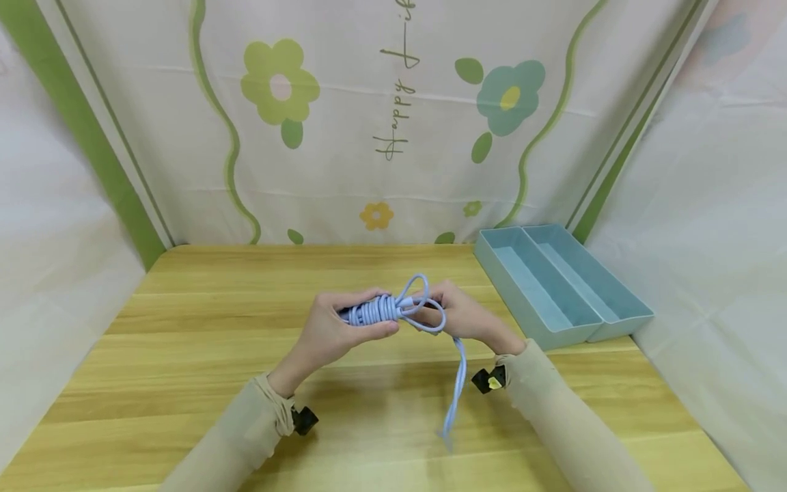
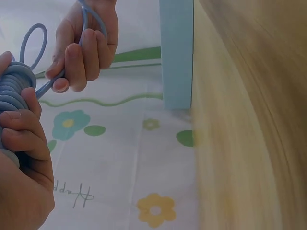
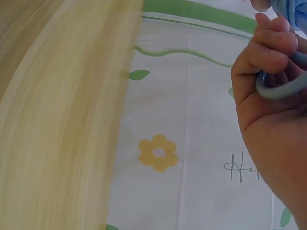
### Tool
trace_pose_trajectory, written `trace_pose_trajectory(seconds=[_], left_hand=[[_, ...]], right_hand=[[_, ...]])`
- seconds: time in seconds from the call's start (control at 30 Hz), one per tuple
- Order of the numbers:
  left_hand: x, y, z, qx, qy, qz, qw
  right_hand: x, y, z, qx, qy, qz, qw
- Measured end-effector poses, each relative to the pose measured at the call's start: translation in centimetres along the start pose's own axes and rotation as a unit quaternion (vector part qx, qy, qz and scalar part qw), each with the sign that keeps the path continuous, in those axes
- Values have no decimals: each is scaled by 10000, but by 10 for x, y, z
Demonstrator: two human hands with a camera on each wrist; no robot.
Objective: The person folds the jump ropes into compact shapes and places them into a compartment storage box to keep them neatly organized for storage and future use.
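Light-blue cable [image 1: 384, 309] was held above the wooden table [image 1: 184, 342], its coiled bundle mostly hidden inside the left hand [image 1: 332, 328], which gripped it. Right hand [image 1: 461, 316] had fingers curled round a loop beside the bundle. One small loop stood up between the hands. Loose tail hung down, its end blurred. Blue tray [image 1: 559, 283] sat well apart.

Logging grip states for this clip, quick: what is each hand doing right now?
Left hand: closed round the coiled bundle of the blue cable.
Right hand: fingers curled round a loop of the same cable; loose end hangs down.
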State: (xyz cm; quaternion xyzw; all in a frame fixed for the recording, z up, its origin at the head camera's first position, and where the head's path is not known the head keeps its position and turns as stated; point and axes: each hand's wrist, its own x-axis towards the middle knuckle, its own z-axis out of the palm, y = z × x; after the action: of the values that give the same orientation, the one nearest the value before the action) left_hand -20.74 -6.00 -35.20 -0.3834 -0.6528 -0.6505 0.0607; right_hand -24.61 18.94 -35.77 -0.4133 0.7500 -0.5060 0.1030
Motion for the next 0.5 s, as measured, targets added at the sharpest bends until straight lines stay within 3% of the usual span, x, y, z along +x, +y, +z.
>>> trace_pose_trajectory(seconds=[0.13, 0.23, 0.37, 0.5], left_hand=[[-1, -2, -1, -160, 40, -148, 9998], [-3, -15, -2, -167, 204, -274, 9993], [-3, -32, -6, 53, 497, -578, 9971], [0, -34, -6, 345, 831, -921, 9917]], right_hand=[[0, -2, 1, 157, -191, 62, 9997], [1, -2, 0, 137, -255, 183, 9994], [1, 3, 1, 83, -285, 307, 9991], [2, 8, 5, 256, -267, 336, 9987]])
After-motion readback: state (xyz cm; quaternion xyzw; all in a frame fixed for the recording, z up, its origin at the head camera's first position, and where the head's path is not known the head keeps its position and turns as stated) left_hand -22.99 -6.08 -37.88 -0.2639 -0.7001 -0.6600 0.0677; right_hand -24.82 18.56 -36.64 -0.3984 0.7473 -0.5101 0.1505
